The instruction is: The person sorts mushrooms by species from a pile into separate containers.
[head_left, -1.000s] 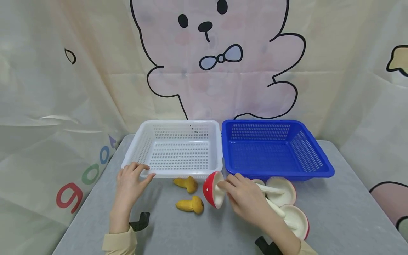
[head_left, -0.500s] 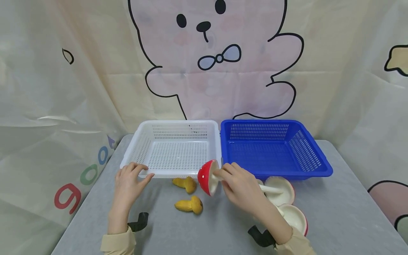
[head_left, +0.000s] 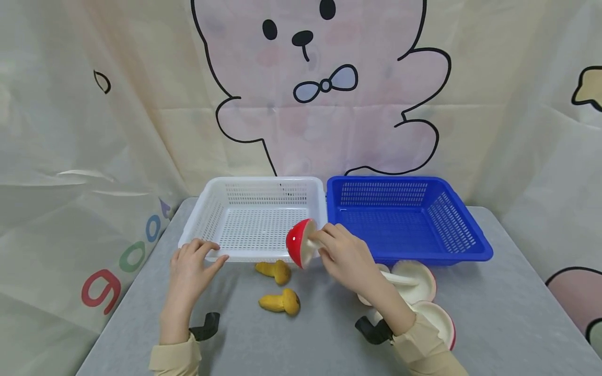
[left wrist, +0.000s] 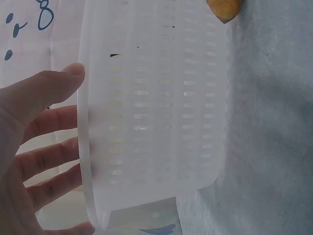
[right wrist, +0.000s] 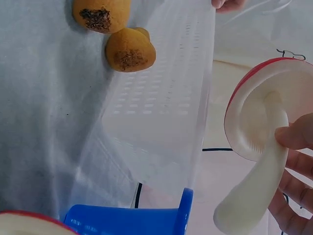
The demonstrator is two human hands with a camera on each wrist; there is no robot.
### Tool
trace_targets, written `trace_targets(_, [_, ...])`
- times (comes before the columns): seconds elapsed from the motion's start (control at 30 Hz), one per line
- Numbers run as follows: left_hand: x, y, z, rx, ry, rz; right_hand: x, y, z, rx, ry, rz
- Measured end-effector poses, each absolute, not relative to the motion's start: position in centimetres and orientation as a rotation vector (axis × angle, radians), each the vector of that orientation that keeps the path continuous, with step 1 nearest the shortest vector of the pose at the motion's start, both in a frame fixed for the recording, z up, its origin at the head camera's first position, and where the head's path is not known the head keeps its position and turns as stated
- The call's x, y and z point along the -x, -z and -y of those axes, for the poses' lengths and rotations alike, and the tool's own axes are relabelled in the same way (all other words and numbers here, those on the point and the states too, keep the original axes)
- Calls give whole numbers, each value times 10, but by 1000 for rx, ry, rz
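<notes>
My right hand pinches the pale stem of a red-capped toy mushroom with white spots. In the head view the cap overlaps the front right of the white basket; the right wrist view shows the stem between thumb and fingers. At the white basket's front left rim, my left hand grips the edge, thumb outside and fingertips behind the wall in the left wrist view. Two yellow-brown toy mushrooms, one upper and one lower, lie before that basket.
A blue basket stands right beside the white one. Several more red-and-white toy mushrooms lie in front of it, partly hidden by my right forearm. Printed curtain hangs behind and beside the grey table.
My right hand has carried the red-capped mushroom up, forward and slightly left, from the table in front to the white basket's front edge. The left hand has stayed on the rim.
</notes>
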State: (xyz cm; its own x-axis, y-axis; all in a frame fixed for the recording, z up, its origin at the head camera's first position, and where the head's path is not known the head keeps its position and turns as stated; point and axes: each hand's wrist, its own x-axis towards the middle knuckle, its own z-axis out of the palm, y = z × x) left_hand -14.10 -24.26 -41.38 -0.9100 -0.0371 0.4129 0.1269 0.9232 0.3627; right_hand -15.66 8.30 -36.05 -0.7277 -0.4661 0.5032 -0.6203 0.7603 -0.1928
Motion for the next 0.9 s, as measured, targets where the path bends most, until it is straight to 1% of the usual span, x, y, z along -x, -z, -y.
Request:
trace_targets(0.4, [141,414,245,46,536,2693,188,353,-62,-826,-543,2624])
trace_targets(0.9, [141,414,245,77,544,2685,237,358,-31,-815,-702,2806])
